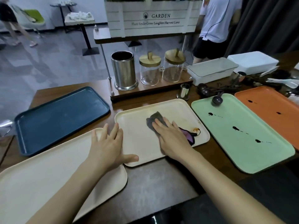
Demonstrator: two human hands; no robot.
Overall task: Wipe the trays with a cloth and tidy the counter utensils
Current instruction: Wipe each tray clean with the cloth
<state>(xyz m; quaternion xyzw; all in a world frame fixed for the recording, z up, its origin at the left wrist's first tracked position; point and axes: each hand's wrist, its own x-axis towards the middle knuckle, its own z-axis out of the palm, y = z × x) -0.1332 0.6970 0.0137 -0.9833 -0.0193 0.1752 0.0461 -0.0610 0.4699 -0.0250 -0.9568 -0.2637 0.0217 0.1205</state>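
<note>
a: where is the cloth found?
b: the grey cloth [155,118] is spread on the middle cream tray [134,138]. it is pressed flat under the right hand [171,136], whose fingers are laid straight and close together, with nothing gripped.
a: and the left hand?
b: the left hand [108,143] is laid with fingers straight and spread across that tray's left rim, the thumb set along its near edge. its palm is partly over a second cream tray [40,172].
a: what marks are seen?
b: a brown stain [196,130] is seen just beside the right hand. dark spots are scattered on the green tray [226,143] and the orange tray [267,97]. a black measuring spoon [217,99] is rested at the green tray's far rim. a dark blue tray [61,117] is placed far left.
a: and behind?
b: a steel utensil holder [124,70] and two glass jars [150,73] are stood on a wooden shelf.
</note>
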